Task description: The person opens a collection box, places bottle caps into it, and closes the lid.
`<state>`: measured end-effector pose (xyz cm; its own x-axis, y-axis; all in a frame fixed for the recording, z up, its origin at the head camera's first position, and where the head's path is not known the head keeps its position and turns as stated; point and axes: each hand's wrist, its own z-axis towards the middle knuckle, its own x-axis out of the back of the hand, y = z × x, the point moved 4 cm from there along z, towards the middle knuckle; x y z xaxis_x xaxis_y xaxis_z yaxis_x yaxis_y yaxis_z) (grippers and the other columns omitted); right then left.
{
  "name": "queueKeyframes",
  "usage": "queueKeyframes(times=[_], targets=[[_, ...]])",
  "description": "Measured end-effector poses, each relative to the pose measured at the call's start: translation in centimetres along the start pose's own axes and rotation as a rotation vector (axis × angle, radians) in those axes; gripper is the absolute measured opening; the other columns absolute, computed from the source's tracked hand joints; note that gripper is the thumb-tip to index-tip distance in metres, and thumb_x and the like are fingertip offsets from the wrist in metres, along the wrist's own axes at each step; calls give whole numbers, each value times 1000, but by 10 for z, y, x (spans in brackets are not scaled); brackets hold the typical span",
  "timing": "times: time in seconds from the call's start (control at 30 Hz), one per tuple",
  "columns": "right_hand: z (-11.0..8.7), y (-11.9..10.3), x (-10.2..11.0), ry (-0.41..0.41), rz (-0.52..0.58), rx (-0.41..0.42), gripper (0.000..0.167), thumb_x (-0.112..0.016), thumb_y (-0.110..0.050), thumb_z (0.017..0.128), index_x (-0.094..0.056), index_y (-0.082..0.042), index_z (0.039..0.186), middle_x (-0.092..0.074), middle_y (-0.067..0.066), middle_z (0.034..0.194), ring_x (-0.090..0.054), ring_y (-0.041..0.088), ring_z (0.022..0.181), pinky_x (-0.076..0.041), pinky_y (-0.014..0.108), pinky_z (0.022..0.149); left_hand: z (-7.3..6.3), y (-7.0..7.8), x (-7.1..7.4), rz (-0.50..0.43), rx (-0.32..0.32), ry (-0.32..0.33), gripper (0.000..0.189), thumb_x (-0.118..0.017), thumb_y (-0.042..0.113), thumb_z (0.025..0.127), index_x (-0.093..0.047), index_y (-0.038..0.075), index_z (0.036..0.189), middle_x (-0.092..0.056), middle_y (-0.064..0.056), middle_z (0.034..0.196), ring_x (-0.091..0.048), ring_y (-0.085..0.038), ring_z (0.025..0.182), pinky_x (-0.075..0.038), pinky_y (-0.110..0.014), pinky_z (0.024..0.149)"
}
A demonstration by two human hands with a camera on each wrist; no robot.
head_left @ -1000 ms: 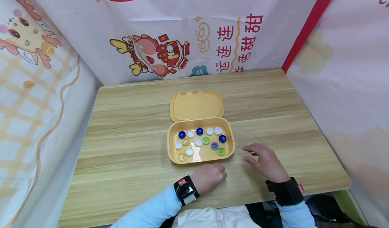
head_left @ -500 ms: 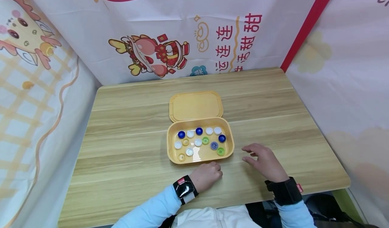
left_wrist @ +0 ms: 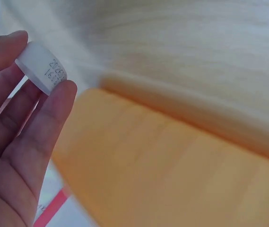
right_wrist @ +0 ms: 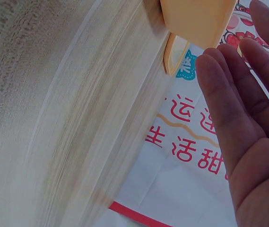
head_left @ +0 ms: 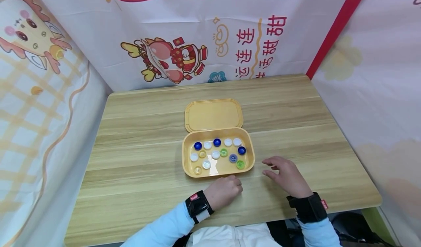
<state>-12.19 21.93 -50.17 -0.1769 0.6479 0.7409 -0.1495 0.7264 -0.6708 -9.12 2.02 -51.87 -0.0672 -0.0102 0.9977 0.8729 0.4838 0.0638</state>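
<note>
In the left wrist view my left hand [left_wrist: 16, 137] pinches a white bottle cap [left_wrist: 42, 68] with printed digits on its side. From the head view, that hand [head_left: 223, 191] is just in front of a yellow plastic box [head_left: 185, 163], and the cap is hidden. White, dark blue, green and clear yellowish bottle caps lie spread inside the box, among them a blue cap [head_left: 217, 142] and a green cap [head_left: 240, 164]. To the right of the box, my right hand [head_left: 289, 175] has its fingers loosely bent and holds nothing, as the right wrist view confirms.
Directly behind the box lies its yellow lid [head_left: 213, 114], flat on the wooden table [head_left: 138, 159]. Printed white cloths surround the table, with a back cloth [head_left: 184, 16] along its far edge. The table's front edge runs close to the person's body.
The left hand has shifted very slightly to the left since a second ago. The right hand, the box and its caps stay in place; the head view sways a little.
</note>
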Motion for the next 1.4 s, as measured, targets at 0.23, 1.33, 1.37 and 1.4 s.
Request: queueKeyframes(times=[0.23,1.33,1.37,1.4], targets=[[-1,1,4,3,2,-18,29,-76,-8,84,-69,-6,113,-67,11,109,-64,30,95,-56,44,80,-6,4,43,-40,-70,57,17,-72,9,86,-74,15,102,-69,5,100,-62,-5,94,-48,-12,83],[-3,9,6,11,0,-29,29,-76,-10,84,-70,-7,112,-67,7,110,-64,28,97,-56,41,79,28,-92,36,-217,-86,-79,21,-65,-5,79,-76,9,90,-69,1,88,-63,-10,78,-48,-15,65],[-3,9,7,13,-2,-29,29,-76,-10,84,-70,-7,112,-67,7,110,-64,28,97,-56,41,80,30,-93,35,-215,-87,-86,21,-65,-4,79,-76,10,90,-69,1,87,-63,-10,78,-48,-16,66],[-3,9,7,14,-3,-29,29,-76,-9,84,-70,-7,112,-67,7,110,-64,27,97,-56,41,80,31,-93,33,-212,-87,-94,20,-66,-4,79,-76,9,89,-68,2,87,-62,-10,77,-48,-16,65]])
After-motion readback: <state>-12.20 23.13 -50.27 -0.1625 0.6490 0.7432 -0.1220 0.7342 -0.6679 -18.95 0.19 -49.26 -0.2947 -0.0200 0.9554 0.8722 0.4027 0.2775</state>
